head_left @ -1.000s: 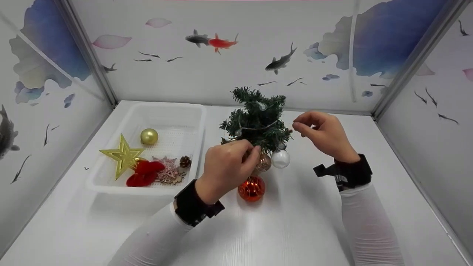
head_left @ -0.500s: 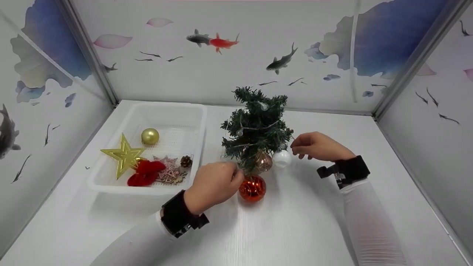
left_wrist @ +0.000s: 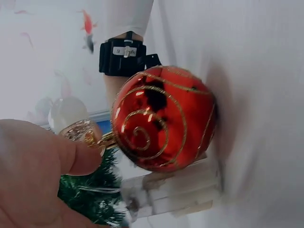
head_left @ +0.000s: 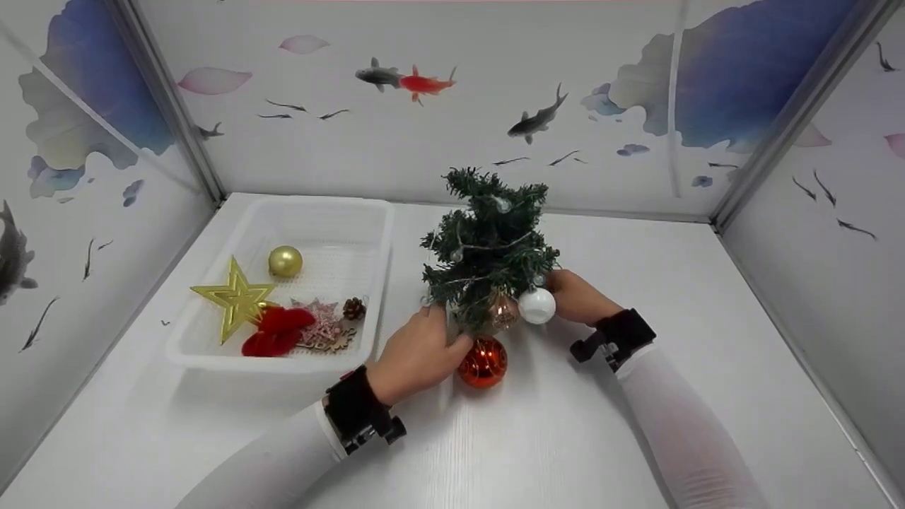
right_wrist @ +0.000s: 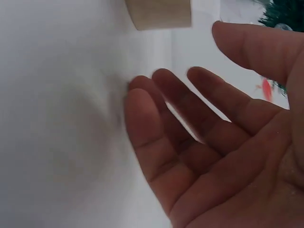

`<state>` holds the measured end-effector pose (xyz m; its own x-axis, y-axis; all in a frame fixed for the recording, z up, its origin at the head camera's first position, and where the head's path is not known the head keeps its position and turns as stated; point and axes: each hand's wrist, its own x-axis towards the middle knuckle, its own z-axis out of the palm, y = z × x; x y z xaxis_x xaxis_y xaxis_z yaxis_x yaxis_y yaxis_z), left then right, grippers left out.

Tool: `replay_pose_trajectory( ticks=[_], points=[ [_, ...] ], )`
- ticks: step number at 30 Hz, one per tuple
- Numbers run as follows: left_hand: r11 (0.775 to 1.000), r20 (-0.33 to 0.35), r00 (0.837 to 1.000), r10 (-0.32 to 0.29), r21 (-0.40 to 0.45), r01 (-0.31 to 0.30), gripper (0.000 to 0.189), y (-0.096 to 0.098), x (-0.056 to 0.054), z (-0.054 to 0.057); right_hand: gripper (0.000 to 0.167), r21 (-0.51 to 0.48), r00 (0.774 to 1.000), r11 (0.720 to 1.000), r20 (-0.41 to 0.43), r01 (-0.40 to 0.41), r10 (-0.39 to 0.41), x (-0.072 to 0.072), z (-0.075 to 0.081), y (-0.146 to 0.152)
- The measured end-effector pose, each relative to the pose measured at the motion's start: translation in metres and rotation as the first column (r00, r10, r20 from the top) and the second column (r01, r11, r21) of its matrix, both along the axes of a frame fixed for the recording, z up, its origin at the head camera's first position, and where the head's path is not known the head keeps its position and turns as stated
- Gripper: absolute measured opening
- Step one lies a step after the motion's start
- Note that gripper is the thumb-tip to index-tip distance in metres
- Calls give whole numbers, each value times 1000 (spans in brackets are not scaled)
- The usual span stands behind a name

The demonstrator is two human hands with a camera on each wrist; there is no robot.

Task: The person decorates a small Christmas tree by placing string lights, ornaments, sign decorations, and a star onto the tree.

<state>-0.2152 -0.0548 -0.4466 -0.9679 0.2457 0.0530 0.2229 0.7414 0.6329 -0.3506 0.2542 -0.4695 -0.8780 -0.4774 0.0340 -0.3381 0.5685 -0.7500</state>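
Observation:
A small green Christmas tree [head_left: 495, 240] stands on the table, hung with a white ball [head_left: 536, 305] and a rose-coloured ornament [head_left: 503, 311]. A shiny red ball [head_left: 482, 362] with gold swirls [left_wrist: 164, 118] rests on the table in front of it. My left hand [head_left: 418, 353] is at the tree's lower left, thumb and fingers apart; its thumb [left_wrist: 80, 154] overlaps the rose ornament in the left wrist view. Its fingertips are partly hidden. Reaching behind the white ball, my right hand [head_left: 581, 295] has loosely bent, separate fingers [right_wrist: 142, 118] near the pale wooden base [right_wrist: 161, 12], holding nothing.
Left of the tree sits a white plastic basket [head_left: 385, 283] with a gold star [head_left: 237, 300], gold ball [head_left: 285, 262], red velvet bow [head_left: 279, 331], pink snowflake [head_left: 319, 324] and pinecone [head_left: 354, 309]. A clear box [left_wrist: 171, 187] lies behind the red ball. Printed panels enclose the table.
From the front branches, my left hand has lowered to the tree's lower left. My right hand has come down and inward, from beside the branches to behind the white ball.

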Motion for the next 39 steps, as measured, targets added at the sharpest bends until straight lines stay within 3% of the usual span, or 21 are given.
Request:
replay_pose_trajectory(
  ticks=[5, 7, 11, 13, 15, 18, 22, 25, 29, 31, 32, 35, 39],
  points=[
    [982, 24, 1000, 3, 186, -8, 77, 5, -7, -16, 11, -69, 999, 997, -42, -28, 25, 0, -8, -9],
    [953, 44, 999, -28, 304, 13, 86, 5, -9, -20, 20, -75, 998, 997, -61, -22, 17, 2, -11, -11],
    [884, 71, 993, -91, 464, 47, 80, 5, -13, -30, 27, -116, 997, 992, -69, -41, 33, 4, -14, -15],
    [871, 68, 993, -96, 489, 51, 78, 5, -15, -33, 27, -132, 996, 989, -67, -61, 52, 4, -16, -16],
    [859, 57, 994, -99, 509, 56, 76, 4, -17, -36, 41, -131, 997, 990, -65, -52, 44, 5, -17, -17],
    [826, 50, 992, -115, 560, 68, 73, 2, -21, -39, 46, -64, 997, 998, -73, -16, 12, 5, -18, -17],
    [783, 59, 993, -100, 621, 42, 68, -1, -29, -41, 40, 15, 999, 999, -30, 31, -31, 7, -14, -18],
    [734, 66, 994, -83, 679, 17, 63, -3, -38, -46, 35, 98, 999, 995, -34, 27, -24, 10, -10, -17],
    [676, 73, 993, -93, 737, 9, 60, -5, -47, -51, 36, 148, 996, 988, -75, -41, 53, 13, -8, -16],
    [682, 73, 994, -79, 732, 0, 61, -4, -49, -49, 45, 107, 995, 991, -58, -79, 85, 14, -8, -15],
    [680, 50, 996, -77, 733, 16, 62, -5, -52, -53, 53, 64, 994, 993, -41, -96, 99, 14, -8, -16],
    [666, 67, 996, -59, 746, -11, 67, -3, -55, -54, 76, -15, 990, 990, -18, -138, 137, 15, -8, -16],
    [650, 129, 991, -32, 756, -78, 69, -2, -64, -58, 97, -53, 988, 986, -6, -155, 155, 15, -9, -18]
  ],
)
